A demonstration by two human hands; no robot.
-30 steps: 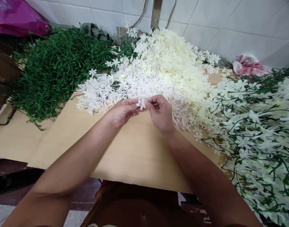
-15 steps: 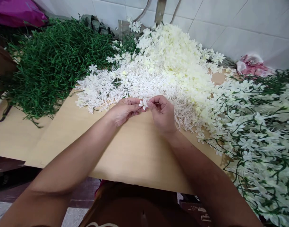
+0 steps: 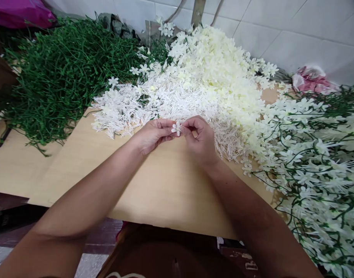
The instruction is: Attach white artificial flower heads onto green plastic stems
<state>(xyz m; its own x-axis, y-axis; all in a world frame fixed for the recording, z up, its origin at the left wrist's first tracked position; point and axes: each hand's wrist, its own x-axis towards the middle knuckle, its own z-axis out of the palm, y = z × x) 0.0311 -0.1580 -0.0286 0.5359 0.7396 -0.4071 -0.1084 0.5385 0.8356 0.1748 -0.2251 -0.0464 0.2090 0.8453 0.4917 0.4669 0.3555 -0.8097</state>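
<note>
A small white artificial flower (image 3: 176, 128) is held between my two hands, its petals facing me. My left hand (image 3: 155, 135) pinches it from the left with thumb and forefinger. On the other side, the thumb and forefinger of my right hand (image 3: 200, 139) are closed at the flower's edge; any small part between them is too tiny to make out. Just beyond my fingers lies a heap of thin white stamens (image 3: 179, 101), and behind it a pile of loose cream-white flower heads (image 3: 220, 65).
A mound of green plastic stems (image 3: 67, 73) covers the table's left. Flowers on green stems (image 3: 318, 166) pile up along the right. A pink-and-white plastic bag (image 3: 312, 80) lies by the tiled wall (image 3: 304, 42). The tan tabletop (image 3: 165, 193) reaches toward my body.
The flower has turned slightly between my fingers and shifted a touch to the right. My hands have otherwise barely moved; the camera view has tilted a little.
</note>
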